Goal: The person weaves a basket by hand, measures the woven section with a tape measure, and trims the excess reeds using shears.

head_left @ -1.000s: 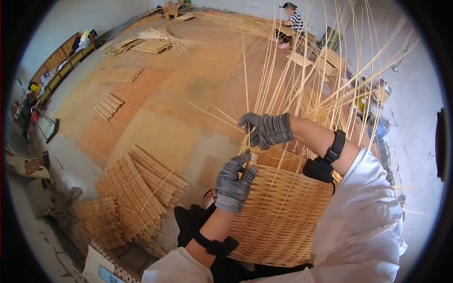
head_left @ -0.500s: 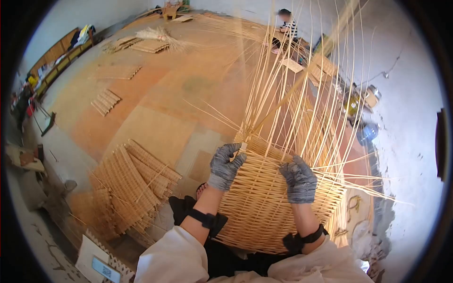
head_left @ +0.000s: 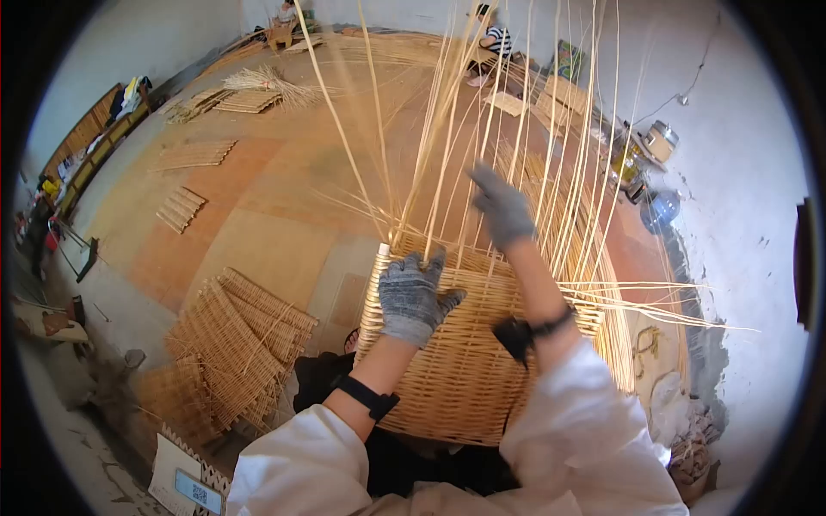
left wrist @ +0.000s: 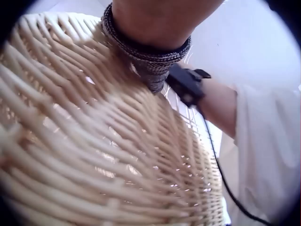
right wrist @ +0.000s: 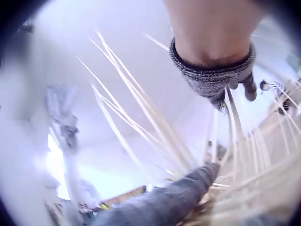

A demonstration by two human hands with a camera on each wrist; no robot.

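Note:
A woven wicker basket (head_left: 465,370) stands in front of me, with long upright willow rods (head_left: 516,155) rising from its rim. My left hand (head_left: 411,297), in a grey knitted glove, grips the basket's rim near its left corner, the thumb lying toward the right over the outer wall. In the left wrist view the wall fills much of the picture below that hand. My right hand (head_left: 503,206), gloved alike and blurred, is raised above the rim, fingers extended up and left close to the rods. The right wrist view shows rods overlapping its fingers (right wrist: 251,89).
Flat woven panels (head_left: 237,353) lie on the floor at left. Smaller slatted pieces (head_left: 181,209) and a rod bundle (head_left: 258,79) lie farther off. A seated person (head_left: 495,39) is at the back. Long rods (head_left: 662,314) jut right from the basket beside a wall (head_left: 748,215).
My right hand went from beside the rods down to the basket's front wall, then up above the rim. My left hand shifted from the corner post rightward along the rim. Rods swung left.

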